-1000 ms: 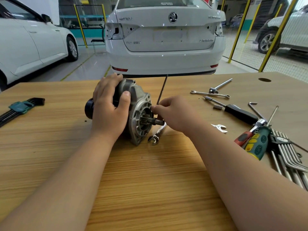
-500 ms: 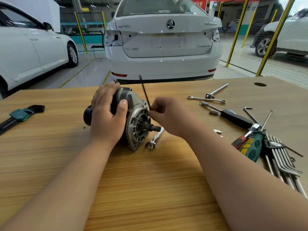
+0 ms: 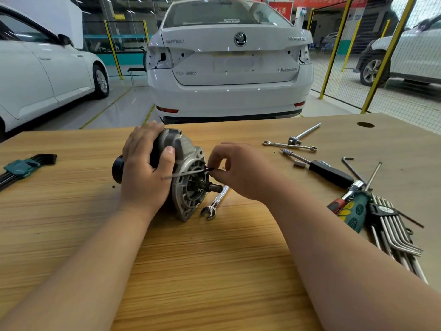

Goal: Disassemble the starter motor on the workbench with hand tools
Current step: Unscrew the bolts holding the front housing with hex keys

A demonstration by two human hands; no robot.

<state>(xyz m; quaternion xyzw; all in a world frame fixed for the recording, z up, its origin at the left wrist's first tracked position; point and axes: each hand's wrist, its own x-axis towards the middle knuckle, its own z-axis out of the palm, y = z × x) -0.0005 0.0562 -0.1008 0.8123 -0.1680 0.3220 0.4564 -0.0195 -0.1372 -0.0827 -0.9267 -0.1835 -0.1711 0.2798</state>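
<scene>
The starter motor [image 3: 188, 177] lies on its side on the wooden workbench [image 3: 191, 271], its grey flange and pinion shaft facing right. My left hand [image 3: 145, 170] is clamped over the motor's body from above, thumb on the grey housing. My right hand [image 3: 238, 170] pinches the bent end of a thin hex key [image 3: 183, 174] at the upper part of the flange. The key's long arm points left across the flange, over my left hand. A small combination wrench [image 3: 214, 204] lies on the bench just under the shaft.
To the right lie a screwdriver [image 3: 329, 173], a long wrench [image 3: 290, 145], a T-handle [image 3: 304, 133], a green-handled tool [image 3: 355, 211] and a set of hex keys [image 3: 396, 237]. Another hex key set [image 3: 21, 166] sits at the far left. A white car [image 3: 229, 60] stands beyond the bench.
The hex key's long arm has swung counter-clockwise, from pointing up and slightly right to lying level and pointing left. My right hand stayed at the flange; my left hand kept its hold.
</scene>
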